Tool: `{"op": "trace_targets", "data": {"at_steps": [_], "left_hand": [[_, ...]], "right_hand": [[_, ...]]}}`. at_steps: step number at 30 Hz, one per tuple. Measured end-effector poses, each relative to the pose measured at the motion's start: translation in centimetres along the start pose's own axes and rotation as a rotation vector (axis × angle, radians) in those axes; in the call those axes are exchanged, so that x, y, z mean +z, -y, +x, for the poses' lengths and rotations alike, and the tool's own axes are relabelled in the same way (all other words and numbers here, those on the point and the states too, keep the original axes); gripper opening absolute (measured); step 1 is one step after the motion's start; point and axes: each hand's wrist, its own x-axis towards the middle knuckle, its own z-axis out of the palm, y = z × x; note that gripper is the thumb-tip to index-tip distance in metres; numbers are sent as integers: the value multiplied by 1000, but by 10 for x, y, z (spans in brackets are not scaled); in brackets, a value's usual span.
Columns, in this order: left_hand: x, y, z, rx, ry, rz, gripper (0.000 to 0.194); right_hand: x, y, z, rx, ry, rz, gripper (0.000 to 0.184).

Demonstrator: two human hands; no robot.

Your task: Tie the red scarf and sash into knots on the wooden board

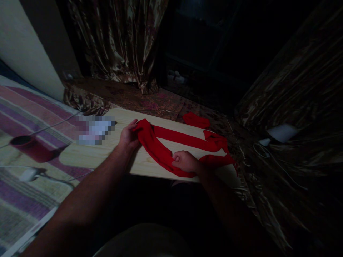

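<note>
A long strip of red cloth point(160, 155) lies in a loop over a pale wooden board point(104, 151). My left hand point(130, 136) is closed at the strip's left end, fingers behind the cloth and partly hidden by it. Farther right along the near stretch of the strip, my right hand point(184, 161) is closed in a pinch on its edge. The far stretch runs behind both hands and bunches up at the board's right end. Beyond the board's back edge lies a separate-looking red cloth piece point(197, 120); whether it joins the strip I cannot tell.
A blurred-out pale item point(96, 131) rests at the board's left part. To the left, on a striped bedspread point(34, 194), are a red cylinder point(32, 148) and a white plug with cable point(29, 175). Patterned curtains point(120, 39) hang behind. A white object with a cord point(282, 132) is at right.
</note>
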Motion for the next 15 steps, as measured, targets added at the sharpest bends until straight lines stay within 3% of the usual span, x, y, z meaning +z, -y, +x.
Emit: {"op": "trace_targets", "data": {"at_steps": [6,15], "left_hand": [[-1,0,1,30,-38,-5,39],[-2,1,5,72,-82,-8,53]], "right_hand": [[-11,9,-7,-17,-39,-54,12],[-26,11,-13,61,11,-177,15]]}}
